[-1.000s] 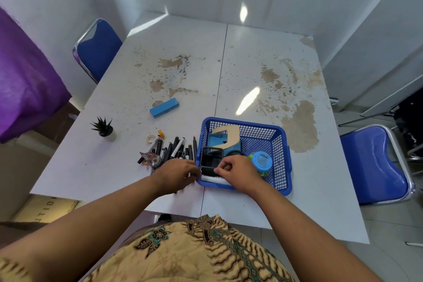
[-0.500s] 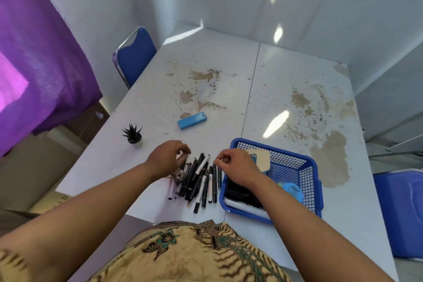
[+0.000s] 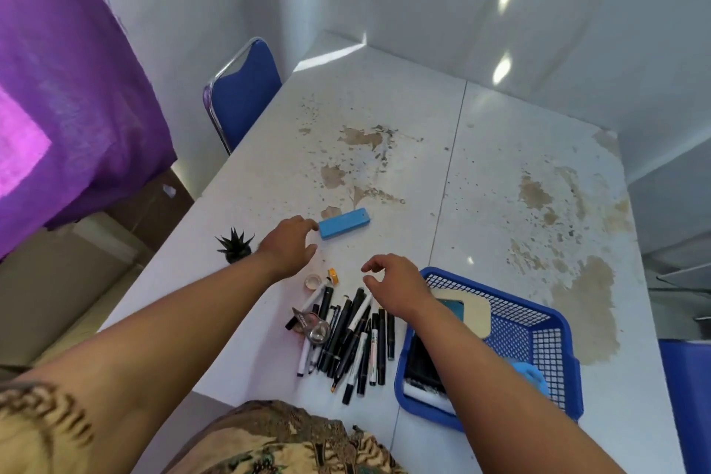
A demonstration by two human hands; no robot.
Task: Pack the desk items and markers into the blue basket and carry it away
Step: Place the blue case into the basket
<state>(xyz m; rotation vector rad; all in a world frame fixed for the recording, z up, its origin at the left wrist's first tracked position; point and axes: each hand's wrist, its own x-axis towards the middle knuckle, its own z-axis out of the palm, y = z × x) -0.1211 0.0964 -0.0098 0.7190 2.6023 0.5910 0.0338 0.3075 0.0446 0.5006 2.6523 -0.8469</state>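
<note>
The blue basket (image 3: 538,335) sits on the white table at the near right, holding a black case, a tan-and-blue item and a light blue round thing. Left of it lies a pile of black and white markers (image 3: 348,339) with a clear tape dispenser (image 3: 315,327) on top. My left hand (image 3: 288,244) reaches out, fingertips at the left end of a light blue rectangular box (image 3: 344,222), holding nothing. My right hand (image 3: 392,285) hovers above the markers with loosely curled fingers, empty.
A small black spiky plant (image 3: 234,248) stands near the table's left edge. A small tape roll (image 3: 312,280) and an orange cap (image 3: 333,275) lie behind the markers. Blue chairs stand at the far left (image 3: 242,88) and the right edge (image 3: 688,396). A purple curtain (image 3: 69,88) hangs left.
My left hand has left the markers and reached forward to the blue box. My right hand has lifted away from the basket's corner and now hovers over the markers. The view has shifted left.
</note>
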